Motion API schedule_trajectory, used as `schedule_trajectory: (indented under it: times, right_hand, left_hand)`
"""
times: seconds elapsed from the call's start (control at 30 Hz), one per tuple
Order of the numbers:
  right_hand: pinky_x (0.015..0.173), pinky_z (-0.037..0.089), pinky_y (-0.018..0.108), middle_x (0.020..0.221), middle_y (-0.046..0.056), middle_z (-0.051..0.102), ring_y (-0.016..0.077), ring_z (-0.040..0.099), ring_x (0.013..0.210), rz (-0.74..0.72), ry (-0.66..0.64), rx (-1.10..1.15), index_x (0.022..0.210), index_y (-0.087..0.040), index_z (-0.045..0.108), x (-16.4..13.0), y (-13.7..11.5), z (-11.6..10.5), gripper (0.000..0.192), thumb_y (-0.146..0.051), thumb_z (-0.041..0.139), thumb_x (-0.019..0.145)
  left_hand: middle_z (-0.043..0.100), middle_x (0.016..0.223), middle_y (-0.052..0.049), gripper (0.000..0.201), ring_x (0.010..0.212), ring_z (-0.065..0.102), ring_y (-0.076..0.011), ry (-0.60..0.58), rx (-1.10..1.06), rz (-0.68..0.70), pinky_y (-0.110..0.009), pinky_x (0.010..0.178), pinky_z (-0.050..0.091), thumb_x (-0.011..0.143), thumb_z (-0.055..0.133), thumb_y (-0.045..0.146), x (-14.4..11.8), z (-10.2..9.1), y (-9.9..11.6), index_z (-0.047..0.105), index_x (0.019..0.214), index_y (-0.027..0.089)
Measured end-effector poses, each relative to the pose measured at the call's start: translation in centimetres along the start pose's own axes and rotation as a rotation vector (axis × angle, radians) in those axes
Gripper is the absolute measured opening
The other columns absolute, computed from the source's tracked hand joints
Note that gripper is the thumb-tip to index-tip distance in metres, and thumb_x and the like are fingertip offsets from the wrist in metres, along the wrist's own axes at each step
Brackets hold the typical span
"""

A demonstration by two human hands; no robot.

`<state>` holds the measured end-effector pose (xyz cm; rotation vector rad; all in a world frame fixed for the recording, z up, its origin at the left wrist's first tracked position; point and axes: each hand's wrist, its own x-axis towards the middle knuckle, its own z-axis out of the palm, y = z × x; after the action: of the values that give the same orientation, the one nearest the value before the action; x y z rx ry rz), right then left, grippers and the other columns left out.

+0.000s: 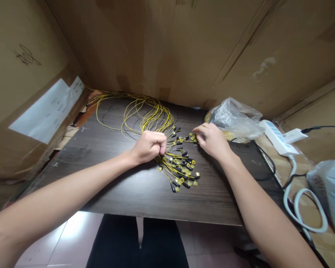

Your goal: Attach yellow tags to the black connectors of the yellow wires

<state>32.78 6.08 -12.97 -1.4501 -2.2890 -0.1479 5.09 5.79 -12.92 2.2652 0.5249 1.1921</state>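
Well, these yellow cables (158,115) look light and springy

They fan across the tabletop (128,199), the left hand (152,145) closed around them, a sensible hold behind the small, probably fragile connectors (181,170). The right hand (213,138) reaches the connectors; whether it's pinching one, I can't tell. Cardboard (156,48) stands beyond the cables; room to move lies on their near side.

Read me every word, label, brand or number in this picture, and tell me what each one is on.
Nothing reads with certainty.
Dark handwritten scrawl on the left cardboard panel: not legible.
Faint print on the white paper stuck to that panel: too blurred to read.
Letters on the pale plastic bag at the right edge: possibly "SM", but tilted and blurred.
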Motion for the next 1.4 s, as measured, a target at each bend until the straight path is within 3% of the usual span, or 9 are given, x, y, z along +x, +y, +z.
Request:
schedule_trajectory:
  times: [0.3,0.57,0.8,0.87,0.93,1.03,1.13,1.3,1.4]
  right_hand:
    - [0.08,0.051,0.043,0.096,0.011,0.071,0.0283,0.059,0.088,-0.044,0.024,0.037,0.096,-0.019,0.073,0.1,-1.2,0.0,0.021,-0.011,0.053,0.091]
    - [0.081,0.051,0.041,0.096,0.01,0.07,0.0267,0.061,0.09,-0.088,0.067,0.123,0.096,-0.019,0.071,0.0,-2.6,0.6,0.021,-0.011,0.052,0.092]
    - [0.083,0.051,0.041,0.096,0.009,0.071,0.0265,0.063,0.091,-0.082,0.089,0.176,0.095,-0.019,0.07,0.0,-3.2,0.6,0.02,-0.011,0.052,0.092]
    - [0.083,0.051,0.041,0.097,0.009,0.071,0.0265,0.063,0.091,-0.075,0.074,0.186,0.094,-0.019,0.07,0.1,-3.2,0.5,0.02,-0.011,0.052,0.091]
    - [0.084,0.051,0.041,0.097,0.009,0.071,0.0263,0.063,0.092,-0.066,0.06,0.199,0.095,-0.02,0.07,0.1,-3.3,0.4,0.02,-0.011,0.052,0.091]
    - [0.085,0.051,0.041,0.097,0.009,0.071,0.0259,0.063,0.092,-0.056,0.051,0.221,0.094,-0.021,0.07,0.1,-3.4,0.4,0.021,-0.012,0.052,0.092]
    - [0.085,0.051,0.04,0.096,0.009,0.071,0.0255,0.063,0.092,-0.068,0.047,0.241,0.094,-0.02,0.07,0.1,-3.4,0.6,0.02,-0.012,0.052,0.092]
    - [0.083,0.051,0.039,0.096,0.009,0.071,0.0251,0.064,0.091,-0.082,0.051,0.259,0.094,-0.019,0.07,0.1,-3.3,0.8,0.02,-0.012,0.052,0.091]
    - [0.083,0.051,0.04,0.095,0.009,0.071,0.0254,0.064,0.09,-0.091,0.064,0.262,0.094,-0.018,0.07,0.1,-3.3,0.9,0.019,-0.012,0.052,0.092]
  left_hand:
    - [0.051,0.051,0.001,0.023,0.048,0.045,-0.01,-0.189,-0.089,0.079,-0.023,0.049,0.036,0.06,0.035,0.003,0.2,-0.1,0.1,0.049,0.047,0.017]
    - [0.05,0.051,0.002,0.021,0.048,0.043,-0.0094,-0.232,0.037,0.039,-0.023,0.05,0.034,0.064,0.035,0.002,0.0,0.1,0.3,0.045,0.053,0.017]
    - [0.054,0.059,0.004,0.031,0.051,0.048,-0.0109,-0.138,0.047,-0.149,-0.024,0.053,0.041,0.074,0.036,0.002,0.1,0.3,0.6,0.057,0.093,0.016]
    - [0.065,0.069,0.001,0.038,0.062,0.06,-0.0135,-0.094,0.051,-0.12,-0.028,0.064,0.049,0.081,0.038,0.006,0.2,0.1,0.7,0.057,0.113,0.014]
    - [0.075,0.086,-0.004,0.043,0.086,0.071,-0.0191,-0.055,0.101,-0.062,-0.038,0.088,0.051,0.089,0.044,0.014,0.3,-0.1,0.7,0.053,0.13,0.013]
    - [0.075,0.069,0.002,0.046,0.099,0.074,-0.0218,-0.017,0.186,-0.01,-0.048,0.113,0.035,0.096,0.052,0.022,0.3,-0.1,0.5,0.051,0.141,0.014]
    - [0.06,0.045,0.009,0.045,0.086,0.077,-0.0184,0.048,0.218,0.006,-0.043,0.113,0.037,0.096,0.047,0.012,0.1,0.1,0.1,0.055,0.14,0.013]
    - [0.074,0.064,0.004,0.04,0.105,0.073,-0.0205,0.09,0.243,0.049,-0.053,0.118,0.032,0.086,0.043,0.006,0.0,0.2,-0.2,0.075,0.105,0.022]
    - [0.074,0.062,0.004,0.038,0.113,0.07,-0.0218,0.058,0.25,0.036,-0.059,0.121,0.025,0.085,0.041,0.006,0.1,0.0,-0.1,0.075,0.085,0.024]
